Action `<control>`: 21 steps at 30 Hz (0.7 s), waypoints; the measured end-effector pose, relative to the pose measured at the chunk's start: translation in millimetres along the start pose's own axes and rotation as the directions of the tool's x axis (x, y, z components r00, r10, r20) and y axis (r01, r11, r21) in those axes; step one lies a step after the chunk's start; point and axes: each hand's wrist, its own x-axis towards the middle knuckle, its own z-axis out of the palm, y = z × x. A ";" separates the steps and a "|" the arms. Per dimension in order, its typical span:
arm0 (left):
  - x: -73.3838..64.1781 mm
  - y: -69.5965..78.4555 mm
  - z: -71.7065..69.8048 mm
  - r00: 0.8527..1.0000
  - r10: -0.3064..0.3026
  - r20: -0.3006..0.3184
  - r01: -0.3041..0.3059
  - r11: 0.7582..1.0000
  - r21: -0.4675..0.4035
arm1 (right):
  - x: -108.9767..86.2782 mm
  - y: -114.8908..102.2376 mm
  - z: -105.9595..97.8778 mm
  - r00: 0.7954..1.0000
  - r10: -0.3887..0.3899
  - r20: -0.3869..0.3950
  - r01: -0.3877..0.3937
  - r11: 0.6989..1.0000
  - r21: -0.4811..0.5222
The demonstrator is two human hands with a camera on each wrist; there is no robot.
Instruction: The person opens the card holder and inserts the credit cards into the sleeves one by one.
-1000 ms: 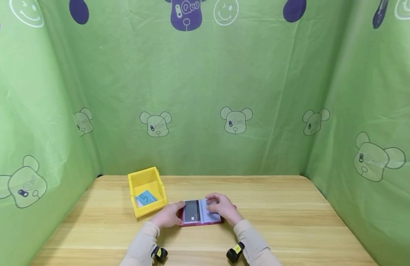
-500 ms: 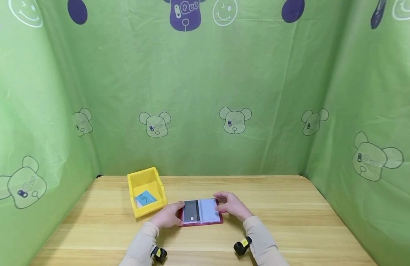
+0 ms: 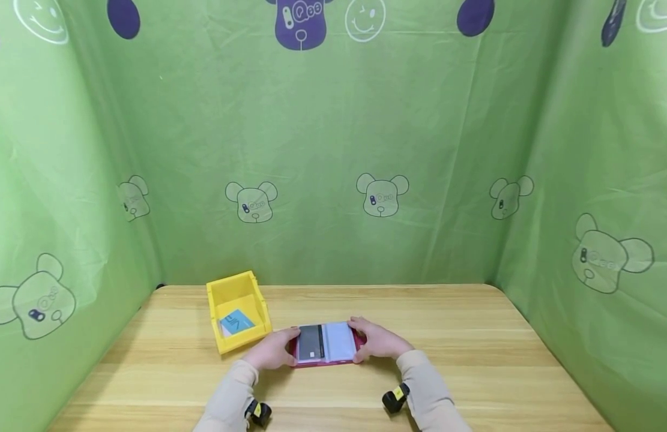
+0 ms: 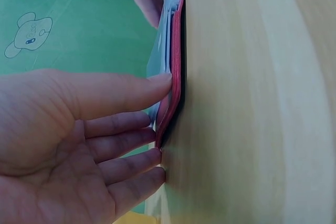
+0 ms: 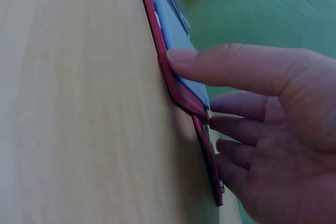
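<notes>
A red card holder (image 3: 359,342) lies spread on the table, with clear sleeves showing. On its left side sits a dark grey card (image 3: 310,343); the right sleeve (image 3: 340,341) looks pale blue. My left hand (image 3: 271,350) holds the left end, its thumb at the near corner and forefinger at the far one. My right hand (image 3: 382,341) spans the right end in the same way. In the right wrist view, the thumb presses the red border, and the fingers are by the narrow closing strap (image 5: 207,156), which sticks out past the holder's end.
A yellow bin (image 3: 227,345) stands left of the holder, behind my left hand, with a blue card (image 3: 237,322) inside. The wooden table (image 3: 463,324) reaches to a green printed curtain (image 3: 311,252) at the back and sides.
My right hand has moved off the right sleeve to the holder's right edge, where thumb and fingers now span it. My left hand has stayed at the left end.
</notes>
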 end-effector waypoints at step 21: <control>-1.7 1.5 -36.6 0.991 -0.011 -0.133 -0.026 0.962 -0.271 | 0.3 2.1 1.6 1.000 0.021 0.011 -0.021 0.999 -0.026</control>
